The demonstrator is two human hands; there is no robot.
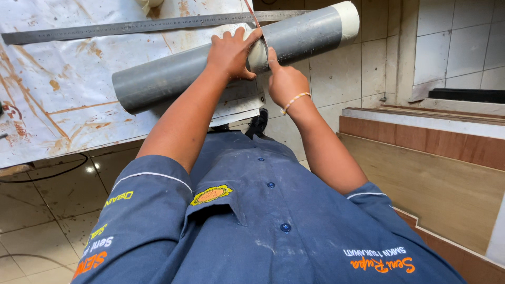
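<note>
Both hands grip one grey pipe (210, 66) — left hand (231, 52) over it, right hand (284, 79) pressing its pale paper band (256, 55).

Both arms reach forward and up from short blue sleeves. The left hand (230, 52) lies palm down, fingers curled over and gripping. The right hand (285, 79), a bead band at its wrist, is half closed with the forefinger stretched upward
</note>
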